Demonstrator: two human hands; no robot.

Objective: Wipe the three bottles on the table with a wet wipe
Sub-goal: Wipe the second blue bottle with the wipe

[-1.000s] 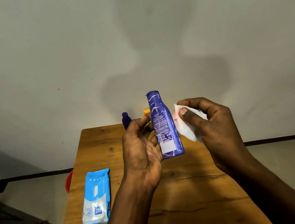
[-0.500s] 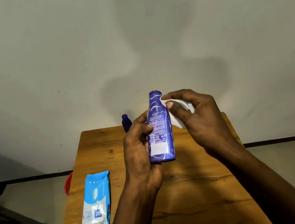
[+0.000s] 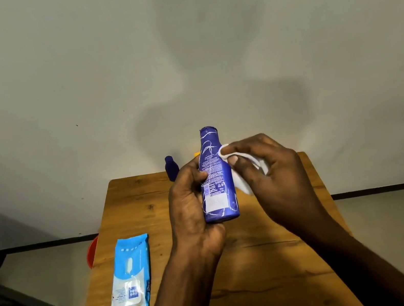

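The blue lotion bottle [image 3: 215, 177] is held upright above the table's [image 3: 131, 219] middle, the left hand [image 3: 191, 208] curled round its lower body to steady it, while the right hand [image 3: 271, 167] pinches a wet wipe [image 3: 242, 186] against its side, probably mid-wipe. Its back label is too small to read. A second blue bottle [image 3: 171, 167] stands at the far edge; a wet-wipe pack [image 3: 130, 273] lies by the left edge, print unreadable.

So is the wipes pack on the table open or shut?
Shut: the wipes pack lies flat on the table, its flap down.
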